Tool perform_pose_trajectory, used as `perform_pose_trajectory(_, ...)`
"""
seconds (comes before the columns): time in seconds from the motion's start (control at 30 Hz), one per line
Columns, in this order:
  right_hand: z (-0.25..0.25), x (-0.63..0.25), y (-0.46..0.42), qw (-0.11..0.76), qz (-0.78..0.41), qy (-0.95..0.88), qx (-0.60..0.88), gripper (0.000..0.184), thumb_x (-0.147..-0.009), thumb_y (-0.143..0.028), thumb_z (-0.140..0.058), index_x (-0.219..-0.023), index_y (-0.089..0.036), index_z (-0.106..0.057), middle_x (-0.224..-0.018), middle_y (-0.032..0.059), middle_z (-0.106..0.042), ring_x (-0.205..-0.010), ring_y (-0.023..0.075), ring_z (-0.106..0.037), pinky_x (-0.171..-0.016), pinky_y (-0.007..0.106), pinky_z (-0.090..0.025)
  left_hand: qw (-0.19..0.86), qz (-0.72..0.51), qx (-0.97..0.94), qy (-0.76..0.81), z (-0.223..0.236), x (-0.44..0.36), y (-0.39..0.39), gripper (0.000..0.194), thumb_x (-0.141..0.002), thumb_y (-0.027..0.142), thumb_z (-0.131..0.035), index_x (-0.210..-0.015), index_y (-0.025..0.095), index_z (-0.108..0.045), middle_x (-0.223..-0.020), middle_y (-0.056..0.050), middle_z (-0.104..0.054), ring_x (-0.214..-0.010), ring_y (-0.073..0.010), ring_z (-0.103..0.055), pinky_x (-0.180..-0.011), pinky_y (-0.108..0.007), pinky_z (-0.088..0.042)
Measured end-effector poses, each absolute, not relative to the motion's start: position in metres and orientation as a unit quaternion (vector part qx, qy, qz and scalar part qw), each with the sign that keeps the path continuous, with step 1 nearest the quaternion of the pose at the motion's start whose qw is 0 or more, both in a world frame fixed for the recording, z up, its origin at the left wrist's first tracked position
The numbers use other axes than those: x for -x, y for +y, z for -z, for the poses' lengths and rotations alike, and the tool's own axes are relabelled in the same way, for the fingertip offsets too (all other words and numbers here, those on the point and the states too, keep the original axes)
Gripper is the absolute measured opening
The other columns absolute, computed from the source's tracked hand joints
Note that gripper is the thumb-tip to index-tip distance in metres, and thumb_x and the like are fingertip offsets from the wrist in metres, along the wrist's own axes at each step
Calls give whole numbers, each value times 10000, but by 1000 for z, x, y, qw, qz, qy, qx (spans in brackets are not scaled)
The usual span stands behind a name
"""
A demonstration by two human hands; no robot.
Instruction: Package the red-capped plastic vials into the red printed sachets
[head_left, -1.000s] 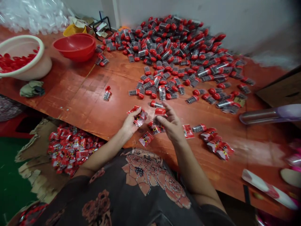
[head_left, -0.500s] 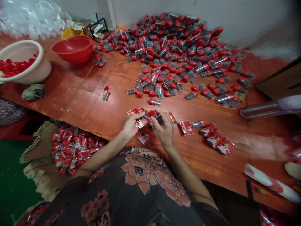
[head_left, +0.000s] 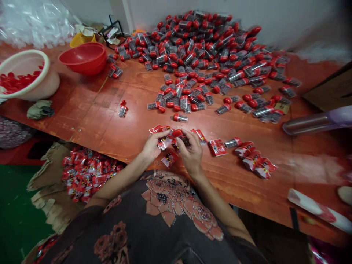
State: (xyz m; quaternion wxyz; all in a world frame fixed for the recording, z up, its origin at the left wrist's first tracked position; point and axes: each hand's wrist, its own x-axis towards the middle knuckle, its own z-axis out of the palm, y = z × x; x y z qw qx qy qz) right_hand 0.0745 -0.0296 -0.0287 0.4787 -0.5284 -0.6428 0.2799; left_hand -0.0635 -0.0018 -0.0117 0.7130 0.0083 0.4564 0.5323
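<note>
Close to the table's front edge, my left hand (head_left: 153, 147) is closed on a red printed packet (head_left: 164, 143), its thumb lying on top. My right hand (head_left: 191, 152) grips a clear tube with a red cap (head_left: 177, 133), held against the packet's side; the fingers hide most of the tube. Below the hands a red packet (head_left: 169, 158) lies on the table. Other red packets (head_left: 218, 147) and a red-capped tube (head_left: 233, 142) lie to the right of my right hand. One more capped tube (head_left: 180, 117) rests just beyond my hands.
A large heap of red-capped tubes (head_left: 198, 47) fills the back of the table (head_left: 132, 135). At left stand a white basin (head_left: 48, 79) of red caps and a red bowl (head_left: 85, 60). An open carton (head_left: 46, 176) of filled red packets (head_left: 88, 174) sits below the front edge.
Both hands stay almost in place, with the tube still held against the packet. The right fingers have shifted slightly around the tube. The whole view has turned a little.
</note>
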Motion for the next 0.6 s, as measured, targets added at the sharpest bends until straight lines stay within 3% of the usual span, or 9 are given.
perform_pose_trajectory(0.23, 32, -76, -30, 489, -329, -598, 544, 356, -915, -304, -563, -1269, -306, -597, -1164, 79, -636, -1076, 240, -613, -974, 484, -509, 705, -534, -5, 466, 13, 68, -4, 91, -732, 49, -679, -796, 113, -688, -767, -76, -714, -665, -146, -660, -698, -303, -538)
perform_pose_trajectory(0.6, 29, -76, -31, 496, -313, -594, 551, 365, -915, -292, -561, -1278, -310, -594, -1181, 78, -640, -1087, 235, -614, -984, 479, -505, 711, -517, 8, 477, 10, 67, -4, 94, -737, 38, -662, -802, 104, -676, -744, -71, -708, -623, -136, -655, -657, -284, -541)
